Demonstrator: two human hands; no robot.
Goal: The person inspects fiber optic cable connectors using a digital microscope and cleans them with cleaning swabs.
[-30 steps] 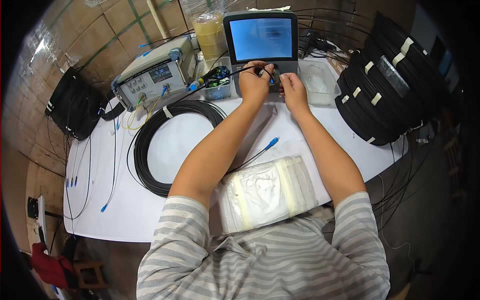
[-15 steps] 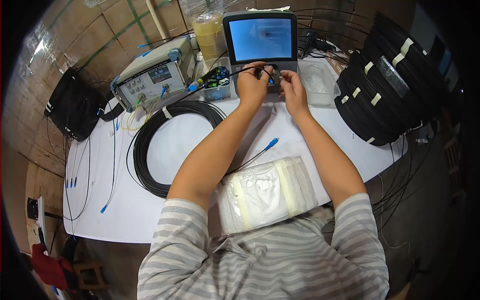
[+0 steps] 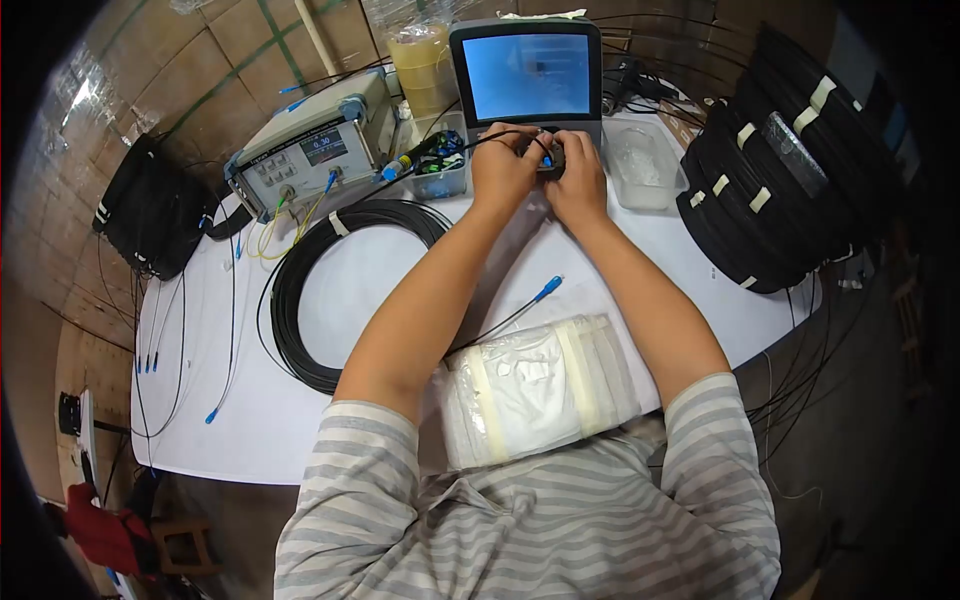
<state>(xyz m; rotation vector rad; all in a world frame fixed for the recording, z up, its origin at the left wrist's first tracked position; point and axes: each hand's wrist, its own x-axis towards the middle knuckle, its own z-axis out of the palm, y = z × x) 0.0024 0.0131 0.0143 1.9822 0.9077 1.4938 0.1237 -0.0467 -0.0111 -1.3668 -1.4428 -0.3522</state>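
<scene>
My left hand point(image 3: 502, 172) is closed round a black fiber-optic cable point(image 3: 512, 132) near its end, where a blue connector point(image 3: 547, 158) shows between my hands. The connector is at the front of a grey device with a lit blue screen point(image 3: 526, 76). My right hand point(image 3: 579, 180) is against the same spot, fingers bent together; what they grip is hidden. A second blue connector point(image 3: 548, 288) on a black cable lies on the table below my hands, above a plastic-wrapped white pack point(image 3: 525, 395).
A coil of black cable point(image 3: 292, 330) lies left of my arms. Behind it stands a test meter point(image 3: 310, 160) with cables plugged in. Clear bins point(image 3: 645, 175) flank the screen device. Stacked black coils point(image 3: 760, 190) rise at the right, and another coil bundle point(image 3: 150, 210) at the far left.
My right hand has moved in left toward the connector, and its fingers have closed in beside my left hand. The left hand keeps the cable in nearly the same place.
</scene>
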